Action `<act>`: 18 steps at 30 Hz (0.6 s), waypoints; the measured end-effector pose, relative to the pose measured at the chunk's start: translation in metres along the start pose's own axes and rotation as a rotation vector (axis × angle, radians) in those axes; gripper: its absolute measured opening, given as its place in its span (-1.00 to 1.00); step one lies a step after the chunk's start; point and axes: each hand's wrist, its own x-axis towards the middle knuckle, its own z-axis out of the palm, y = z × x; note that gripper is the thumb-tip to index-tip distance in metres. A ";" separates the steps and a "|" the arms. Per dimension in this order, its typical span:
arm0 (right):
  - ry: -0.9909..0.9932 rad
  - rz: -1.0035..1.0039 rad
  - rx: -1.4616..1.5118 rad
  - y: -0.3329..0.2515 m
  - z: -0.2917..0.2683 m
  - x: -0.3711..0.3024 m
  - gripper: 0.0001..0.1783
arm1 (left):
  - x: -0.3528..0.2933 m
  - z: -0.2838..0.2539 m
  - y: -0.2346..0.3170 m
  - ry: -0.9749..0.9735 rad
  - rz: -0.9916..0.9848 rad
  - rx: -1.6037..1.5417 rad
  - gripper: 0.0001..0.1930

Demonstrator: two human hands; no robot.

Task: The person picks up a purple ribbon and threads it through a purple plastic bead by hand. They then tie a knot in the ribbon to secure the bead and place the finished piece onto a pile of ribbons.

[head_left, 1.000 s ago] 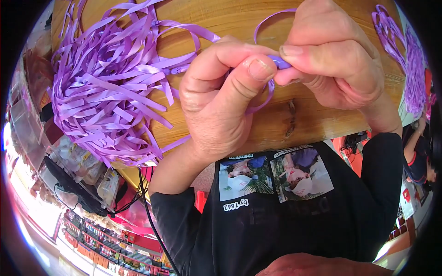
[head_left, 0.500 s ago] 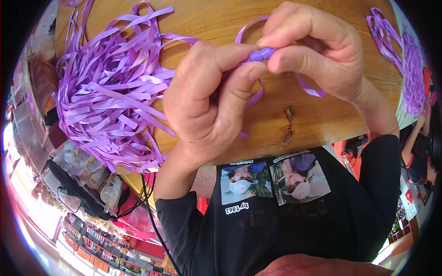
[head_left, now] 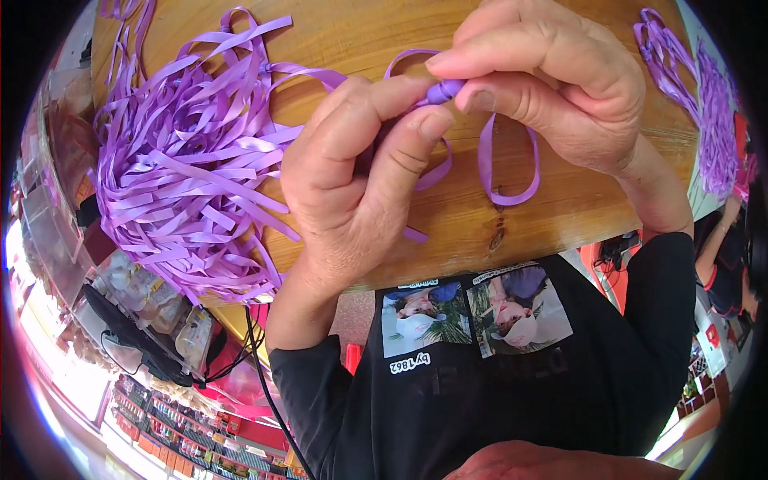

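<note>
Over the wooden table, both hands pinch one purple ribbon (head_left: pixel 512 197) at a small knot. My left hand (head_left: pixel 352 168) grips it between thumb and forefinger on the left of the knot. From the other side, my right hand (head_left: pixel 560 88) closes thumb and forefinger on the knot's right end. A loop of the ribbon hangs below my right hand, and another curve rises behind the fingers. To the left of my left hand lies a big heap of purple ribbons (head_left: pixel 184 176), with cut ends sticking out.
The wooden table (head_left: pixel 592 200) has its near edge just in front of my body. At the far right lies a bundle of purple ribbons (head_left: pixel 716 120). Clear bags and a black strap (head_left: pixel 128 336) are at the lower left. Another person's arm (head_left: pixel 720 240) shows at the right rim.
My right hand has shifted slightly left, and its fingers now cover more of the knot. The ribbon loop below it hangs wider and lower. The left hand has barely moved.
</note>
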 end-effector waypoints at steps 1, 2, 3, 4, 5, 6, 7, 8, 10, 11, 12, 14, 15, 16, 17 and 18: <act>0.013 -0.003 0.009 0.003 0.001 -0.001 -0.75 | 0.000 0.001 0.001 -0.003 -0.001 0.054 -0.81; 0.026 -0.007 0.018 0.005 0.001 -0.002 -0.76 | 0.002 0.002 0.003 -0.006 -0.001 0.053 -0.81; 0.037 -0.011 0.030 0.007 0.002 -0.002 -0.76 | 0.003 0.002 0.007 0.027 -0.076 0.012 -0.81; 0.048 -0.015 0.042 0.008 0.003 -0.002 -0.77 | 0.003 0.003 0.008 0.060 -0.150 -0.028 -0.80; 0.049 -0.013 0.043 0.005 0.001 -0.002 -0.77 | 0.003 0.003 0.006 0.059 -0.153 -0.028 -0.80; 0.043 0.093 0.079 -0.001 -0.002 0.000 -0.77 | 0.002 0.002 0.003 0.051 -0.086 0.000 -0.80; 0.037 0.200 0.114 -0.005 -0.003 0.001 -0.78 | 0.001 0.002 0.001 0.042 -0.019 0.027 -0.80; 0.035 0.198 0.118 0.000 0.001 0.000 -0.78 | 0.001 0.001 0.000 0.045 -0.021 0.030 -0.80; 0.071 -0.028 0.053 0.011 0.007 -0.003 -0.78 | 0.002 0.000 -0.001 0.040 0.036 0.061 -0.82; 0.072 -0.027 0.052 0.011 0.007 -0.003 -0.78 | 0.002 0.000 -0.003 0.038 0.036 0.060 -0.82; 0.069 -0.034 0.033 0.011 0.007 -0.003 -0.78 | 0.002 0.000 -0.006 0.036 0.100 0.070 -0.83; 0.064 -0.047 -0.004 0.010 0.008 -0.002 -0.78 | 0.002 -0.001 -0.007 0.034 0.162 0.080 -0.84; 0.061 -0.054 -0.022 0.009 0.008 -0.002 -0.78 | 0.001 -0.001 -0.005 0.028 0.126 0.030 -0.85; 0.059 -0.061 -0.040 0.006 0.009 -0.002 -0.78 | 0.000 -0.001 -0.003 0.023 0.090 -0.021 -0.86; 0.056 -0.067 -0.058 0.003 0.009 -0.002 -0.77 | -0.001 -0.001 -0.001 0.023 0.088 -0.021 -0.86; 0.054 -0.072 -0.076 -0.001 0.008 -0.001 -0.77 | -0.001 -0.001 0.002 0.006 0.058 -0.029 -0.86</act>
